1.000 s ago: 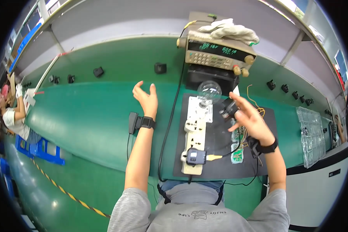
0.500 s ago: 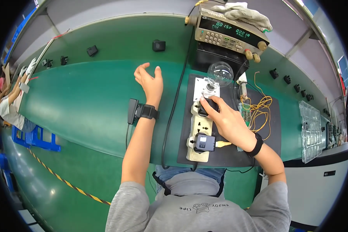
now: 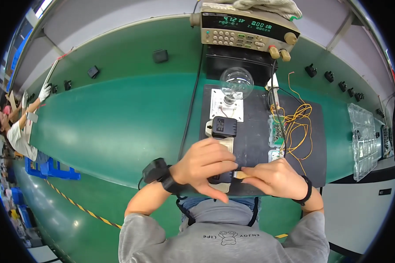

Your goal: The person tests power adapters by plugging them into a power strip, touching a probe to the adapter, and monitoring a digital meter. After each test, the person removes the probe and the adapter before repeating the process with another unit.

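My left hand (image 3: 206,164) spans the near black power adapter (image 3: 226,177), fingers over its far side and thumb stretched along its near side. That adapter sits at the near end of a cream power strip (image 3: 227,142), mostly hidden by the hand. My right hand (image 3: 278,179) pinches a yellow USB plug (image 3: 240,174) at the adapter's right side; how deep it sits cannot be seen. A second black adapter (image 3: 224,127) stands farther up the strip. Beyond it, a clear glass bulb (image 3: 237,82) is mounted on a white square base (image 3: 216,105).
A bench power supply (image 3: 250,33) with a lit display rests on a black box (image 3: 237,61) at the back. Yellow wires (image 3: 298,118) and a green circuit board (image 3: 276,131) lie right on a dark mat (image 3: 254,131). A clear plastic tray (image 3: 364,140) is far right. Another person (image 3: 19,136) works far left.
My left hand has come down and right onto the near adapter. My right hand has left the far adapter and now grips the yellow plug. The power supply's display reading has changed.
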Available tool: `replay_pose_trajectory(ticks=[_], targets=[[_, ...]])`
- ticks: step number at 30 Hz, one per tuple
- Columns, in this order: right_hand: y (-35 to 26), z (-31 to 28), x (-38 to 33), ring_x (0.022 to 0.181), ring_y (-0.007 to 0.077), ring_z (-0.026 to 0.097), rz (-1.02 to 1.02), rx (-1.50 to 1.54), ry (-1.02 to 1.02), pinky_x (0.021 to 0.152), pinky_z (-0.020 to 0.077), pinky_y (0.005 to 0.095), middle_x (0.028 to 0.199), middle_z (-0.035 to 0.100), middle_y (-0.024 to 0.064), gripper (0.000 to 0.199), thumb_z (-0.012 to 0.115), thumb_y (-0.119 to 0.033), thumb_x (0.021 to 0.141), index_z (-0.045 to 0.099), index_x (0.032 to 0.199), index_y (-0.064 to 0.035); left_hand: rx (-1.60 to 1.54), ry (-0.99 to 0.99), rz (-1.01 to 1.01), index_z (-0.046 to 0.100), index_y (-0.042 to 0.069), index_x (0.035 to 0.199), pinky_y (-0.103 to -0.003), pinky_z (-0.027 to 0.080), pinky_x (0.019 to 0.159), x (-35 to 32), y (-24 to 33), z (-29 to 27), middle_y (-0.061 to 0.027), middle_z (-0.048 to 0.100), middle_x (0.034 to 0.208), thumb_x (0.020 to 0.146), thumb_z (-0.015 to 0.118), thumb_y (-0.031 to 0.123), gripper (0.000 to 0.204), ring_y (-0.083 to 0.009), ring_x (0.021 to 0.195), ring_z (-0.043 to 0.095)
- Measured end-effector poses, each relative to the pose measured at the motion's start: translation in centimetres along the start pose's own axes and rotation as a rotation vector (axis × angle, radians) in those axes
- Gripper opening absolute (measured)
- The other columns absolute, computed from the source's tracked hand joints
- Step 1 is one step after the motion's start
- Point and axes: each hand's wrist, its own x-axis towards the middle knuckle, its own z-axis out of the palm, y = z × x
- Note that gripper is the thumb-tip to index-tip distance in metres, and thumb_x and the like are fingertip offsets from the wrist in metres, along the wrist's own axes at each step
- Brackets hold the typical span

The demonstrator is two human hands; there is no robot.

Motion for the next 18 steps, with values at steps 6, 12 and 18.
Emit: replay_pose_trajectory(ticks=[6, 12, 18], targets=[[1.4, 0.7, 0.1, 0.049, 0.0211, 0.058, -0.168, 0.039, 0.061, 0.042, 0.0438, 0.0307, 0.061, 0.059, 0.0065, 0.016, 0.069, -0.010, 0.077, 0.067, 0.090, -0.0018, 0.037, -0.097, -0.164, 0.061, 0.003, 0.090, -0.033, 0.043, 0.063, -1.0, -0.1, -0.4, -0.0058, 0.059, 0.081, 0.061, 0.081, 0.042, 0.052, -0.0243, 0.072, 0.058], [2.0, 2.2, -0.8, 0.042, 0.0177, 0.049, -0.286, -0.035, 0.256, 0.040, 0.0376, 0.0276, 0.058, 0.052, 0.0017, 0.018, 0.067, -0.016, 0.078, 0.065, 0.090, -0.0024, 0.023, -0.143, -0.203, 0.062, 0.003, 0.086, -0.032, 0.043, 0.062, -1.0, 0.4, 0.4, -0.0073, 0.060, 0.078, 0.062, 0.080, 0.031, 0.040, -0.0237, 0.069, 0.058], [1.7, 2.3, -0.9, 0.042, 0.0126, 0.046, -0.341, -0.118, 0.298, 0.042, 0.0329, 0.0243, 0.055, 0.049, -0.0008, 0.019, 0.068, -0.015, 0.078, 0.065, 0.089, -0.0009, 0.016, -0.148, -0.209, 0.062, 0.003, 0.083, -0.031, 0.044, 0.062, -1.2, 0.4, 0.3, -0.0059, 0.061, 0.077, 0.062, 0.080, 0.031, 0.039, -0.0225, 0.069, 0.059]])
